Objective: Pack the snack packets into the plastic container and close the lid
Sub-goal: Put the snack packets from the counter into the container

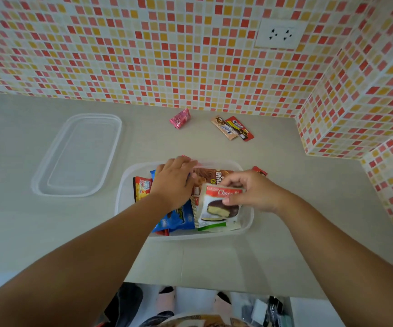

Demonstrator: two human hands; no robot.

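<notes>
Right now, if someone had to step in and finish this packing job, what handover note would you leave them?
Left hand: palm down, pressing the packets inside the plastic container.
Right hand: pinching the choco pie packet and setting it on top of the pile.
Packed: red, blue, brown and green packets are in the container.
Left out: the pink packet and two slim cookie packets lie near the tiled wall; a red packet shows just behind the container.
The lid lies flat on the counter, left of the container.
To do: release the pie, pack the strays, fit the lid.
</notes>
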